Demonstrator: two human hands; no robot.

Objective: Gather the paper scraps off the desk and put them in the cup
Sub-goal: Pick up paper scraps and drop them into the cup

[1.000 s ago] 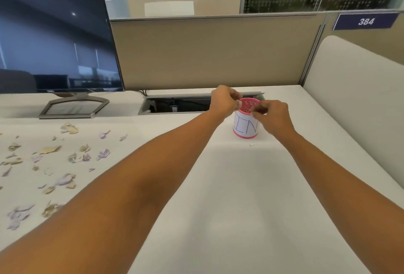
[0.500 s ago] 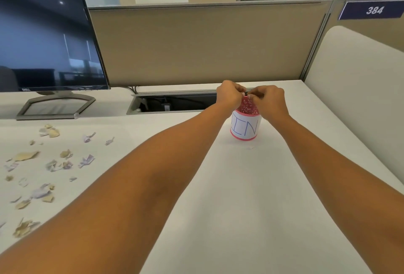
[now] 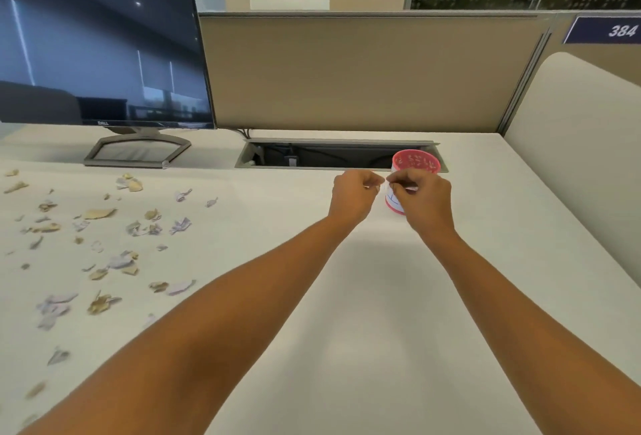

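Observation:
The cup (image 3: 435,166) is pink with a white label and stands at the back of the white desk (image 3: 364,313), by the cable slot; pale specks of paper show inside it. My left hand (image 3: 352,196) and my right hand (image 3: 425,200) hover just in front of the cup, fingers curled and fingertips nearly meeting. No scrap shows plainly in either hand. My right hand hides most of the cup's front. Several tan and lilac paper scraps (image 3: 100,214) lie scattered over the desk's left part.
A dark monitor (image 3: 100,42) on a grey stand (image 3: 137,151) stands at the back left. An open cable slot (image 3: 312,157) runs along the back, behind the cup. A beige partition (image 3: 347,70) and a padded side panel (image 3: 572,157) bound the desk.
Both hands have drawn back from over the cup's mouth to just in front of it and lower. The view has swung left, showing more scraps.

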